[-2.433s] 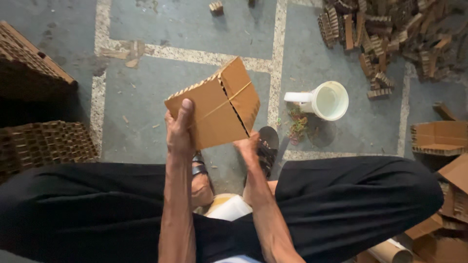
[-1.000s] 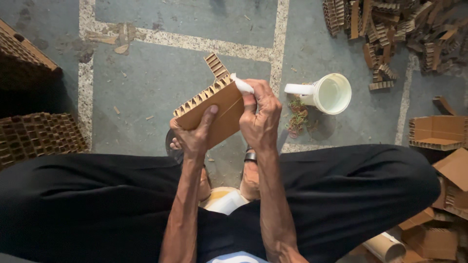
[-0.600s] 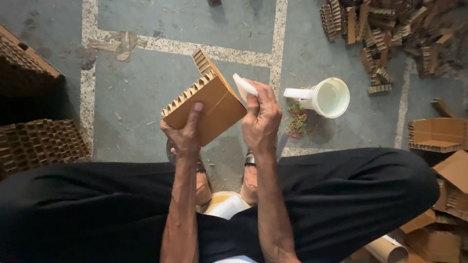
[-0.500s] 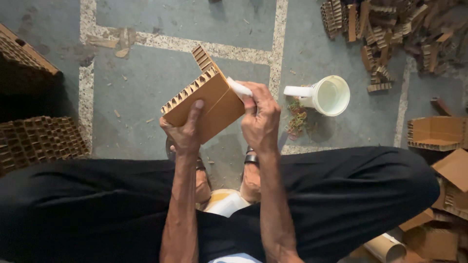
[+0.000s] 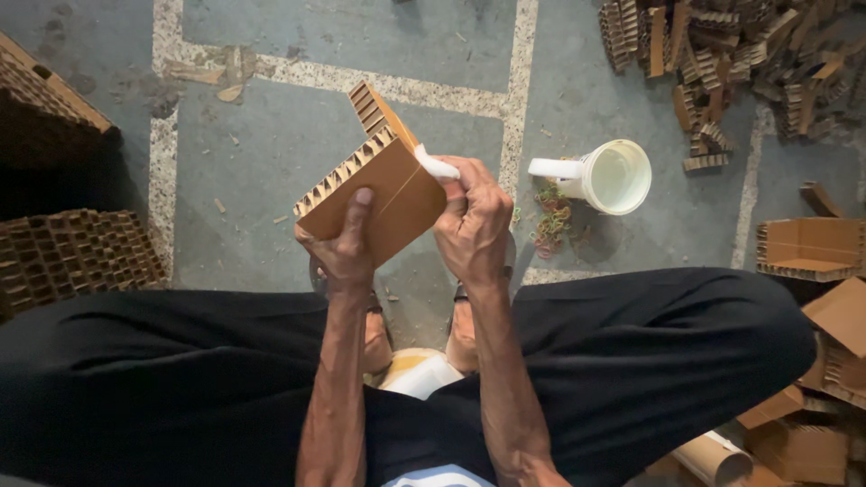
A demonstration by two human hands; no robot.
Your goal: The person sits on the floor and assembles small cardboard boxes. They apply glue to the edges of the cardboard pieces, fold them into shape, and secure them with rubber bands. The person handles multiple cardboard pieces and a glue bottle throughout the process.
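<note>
My left hand point(image 5: 343, 248) grips a brown honeycomb cardboard block point(image 5: 374, 185) from below, thumb on its flat face, the block tilted with its open cells along the upper left edge. A narrow cardboard flap point(image 5: 377, 110) sticks up from its top corner. My right hand point(image 5: 474, 221) is closed on a small white tool point(image 5: 436, 167), whose tip touches the block's right edge. Both hands are held above my crossed legs in black trousers point(image 5: 631, 361).
A white plastic jug point(image 5: 609, 176) stands on the concrete floor to the right, beside a small heap of rubber bands point(image 5: 552, 221). Cardboard scraps point(image 5: 722, 54) pile at top right, honeycomb stacks point(image 5: 77, 257) at left, and folded cardboard pieces point(image 5: 807, 248) at right.
The block was turned from flat-face-up to tilted on edge. My right hand picked up the white tool and brought it against the block's right edge.
</note>
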